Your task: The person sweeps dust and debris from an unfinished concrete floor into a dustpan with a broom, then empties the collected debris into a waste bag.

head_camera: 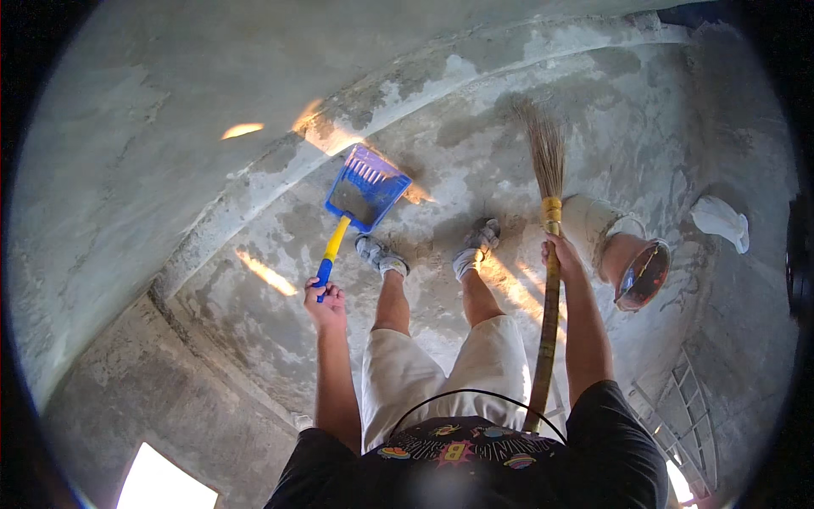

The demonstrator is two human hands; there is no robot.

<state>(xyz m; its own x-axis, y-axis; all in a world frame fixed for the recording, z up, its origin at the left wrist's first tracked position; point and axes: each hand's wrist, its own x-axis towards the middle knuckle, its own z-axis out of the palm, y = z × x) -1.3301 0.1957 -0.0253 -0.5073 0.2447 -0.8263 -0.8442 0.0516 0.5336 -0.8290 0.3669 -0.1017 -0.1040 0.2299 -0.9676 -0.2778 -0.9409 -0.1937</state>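
Observation:
My left hand (325,303) grips the blue end of the handle of a blue plastic dustpan (375,202). The dustpan has a yellow and blue handle and a row of comb-like teeth, and some grey dust or debris lies in its pan. In my right hand (563,256) is a stick broom (545,159) with thin brown bristles, a yellow binding and a long bamboo-like handle. Its bristles point away from me, and the lower handle runs down past my right side. Between dustpan and broom, my shoes (381,254) stand on the stained concrete floor (439,305).
Right of the broom, a dirty whitish bucket (591,223) lies beside a reddish-brown bucket (629,267). A white sack or bag (722,221) lies farther right. A metal ladder-like frame (693,407) leans at lower right. A raised concrete ledge (407,118) follows the wall.

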